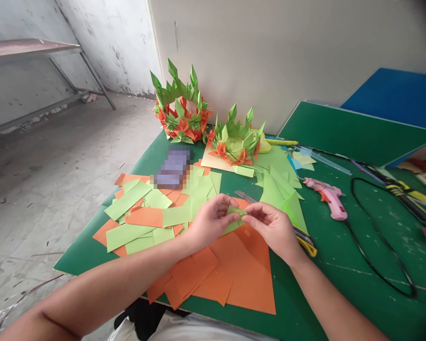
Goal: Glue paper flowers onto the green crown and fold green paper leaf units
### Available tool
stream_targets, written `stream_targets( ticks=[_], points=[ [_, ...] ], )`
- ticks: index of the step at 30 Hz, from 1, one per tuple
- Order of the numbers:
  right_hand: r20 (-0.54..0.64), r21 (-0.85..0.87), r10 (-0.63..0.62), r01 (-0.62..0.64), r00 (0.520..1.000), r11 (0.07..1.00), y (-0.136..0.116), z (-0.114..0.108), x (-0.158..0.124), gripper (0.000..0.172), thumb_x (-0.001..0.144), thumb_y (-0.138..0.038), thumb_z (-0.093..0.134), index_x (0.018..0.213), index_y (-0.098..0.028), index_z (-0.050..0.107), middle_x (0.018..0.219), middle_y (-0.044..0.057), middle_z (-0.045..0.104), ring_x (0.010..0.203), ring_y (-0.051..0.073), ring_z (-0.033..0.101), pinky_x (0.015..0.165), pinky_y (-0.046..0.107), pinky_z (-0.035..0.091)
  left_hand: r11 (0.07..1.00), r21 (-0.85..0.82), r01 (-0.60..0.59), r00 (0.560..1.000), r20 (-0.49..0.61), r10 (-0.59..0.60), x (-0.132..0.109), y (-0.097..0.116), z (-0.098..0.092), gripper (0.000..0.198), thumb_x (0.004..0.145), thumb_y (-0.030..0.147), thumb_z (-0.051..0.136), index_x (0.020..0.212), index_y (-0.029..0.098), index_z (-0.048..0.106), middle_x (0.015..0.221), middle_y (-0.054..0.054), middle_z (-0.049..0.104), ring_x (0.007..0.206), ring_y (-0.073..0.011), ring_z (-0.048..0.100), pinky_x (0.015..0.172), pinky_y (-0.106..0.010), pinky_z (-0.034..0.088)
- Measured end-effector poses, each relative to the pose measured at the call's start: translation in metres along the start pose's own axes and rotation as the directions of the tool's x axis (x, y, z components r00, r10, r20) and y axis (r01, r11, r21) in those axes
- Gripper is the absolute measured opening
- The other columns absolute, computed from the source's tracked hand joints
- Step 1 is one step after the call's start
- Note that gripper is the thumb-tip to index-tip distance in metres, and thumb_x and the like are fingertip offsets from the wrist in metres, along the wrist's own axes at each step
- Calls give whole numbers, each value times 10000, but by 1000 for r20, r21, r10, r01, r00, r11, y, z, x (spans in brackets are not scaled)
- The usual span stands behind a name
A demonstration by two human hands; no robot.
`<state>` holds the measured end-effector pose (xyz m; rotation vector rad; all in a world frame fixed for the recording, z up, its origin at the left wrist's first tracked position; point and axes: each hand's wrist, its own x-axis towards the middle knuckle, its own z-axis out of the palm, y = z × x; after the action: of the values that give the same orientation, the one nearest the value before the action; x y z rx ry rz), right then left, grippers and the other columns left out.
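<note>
My left hand (209, 221) and my right hand (273, 228) meet above the green table (341, 246), both pinching one small light-green piece of paper (237, 213) between fingertips. Under the hands lie orange paper sheets (234, 270). To the left, light-green and orange paper strips (145, 213) are scattered in a loose pile. Behind them stand two folded paper crowns: a tall green and orange one (179, 106) and a lower light-green one (236, 139).
A pink glue gun (328, 196) lies right of the hands, its black cord (379, 246) looping across the table. A yellow-handled tool (307, 241) lies beside my right wrist. Green paper triangles (280, 187), a ruler (323, 158) and more tools sit at the back right. Concrete floor lies to the left.
</note>
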<state>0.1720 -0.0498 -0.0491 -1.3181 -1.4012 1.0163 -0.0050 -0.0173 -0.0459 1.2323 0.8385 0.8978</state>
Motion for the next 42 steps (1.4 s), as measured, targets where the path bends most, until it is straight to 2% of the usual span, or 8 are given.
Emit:
stream_targets(
  ticks=[4,9,16,26,33,37,42],
  points=[
    [-13,89,-2,3,1000,996,-1,2,1,298,726,-428,772,891,-206,662,815,29,667,744,164,644,701,300,582,973,-193,124,989,-50,-136,1,6,-2,359,704,367,785,906,187,549,747,15,608,635,-88,563,592,-219,425],
    [-16,78,5,-4,1000,997,-4,7,0,286,748,-446,745,834,-208,613,742,11,628,684,152,609,656,275,555,947,-286,144,984,-63,-168,2,9,-4,371,678,351,809,903,196,559,701,30,614,594,-84,550,540,-205,388],
    [-23,66,1,0,1000,998,-10,10,-3,234,830,-421,662,786,-198,608,667,-17,566,592,113,529,552,227,470,976,-191,109,991,-61,-123,2,10,-7,329,720,362,776,898,201,550,698,48,623,461,-31,426,446,-187,302],
    [-27,27,-22,22,999,999,-3,11,-5,173,895,-365,596,821,-209,605,695,-9,602,652,133,563,619,245,475,993,-105,50,996,-61,-57,0,10,-5,296,751,326,751,899,181,541,733,17,650,582,-69,567,484,-171,365],
    [15,-113,-138,139,990,984,-3,10,-7,181,949,-326,496,836,-208,574,717,-11,547,680,138,532,655,261,434,995,-67,68,996,-54,-71,-2,8,-4,281,759,318,733,910,187,536,784,-1,663,683,-110,643,581,-199,446],
    [46,-246,-212,217,976,945,-5,8,-7,208,946,-302,496,761,-208,516,661,-26,466,617,124,442,598,255,368,996,-2,84,996,-31,-84,-1,6,-3,270,749,314,732,882,183,537,744,8,622,635,-94,595,568,-205,425],
    [70,-208,-135,147,988,967,-3,8,-6,310,980,-352,421,704,-213,454,611,-39,383,571,121,386,554,259,323,997,2,81,996,24,-82,1,7,-6,288,727,320,753,882,184,553,586,70,489,488,-44,427,475,-182,313]
  ],
)
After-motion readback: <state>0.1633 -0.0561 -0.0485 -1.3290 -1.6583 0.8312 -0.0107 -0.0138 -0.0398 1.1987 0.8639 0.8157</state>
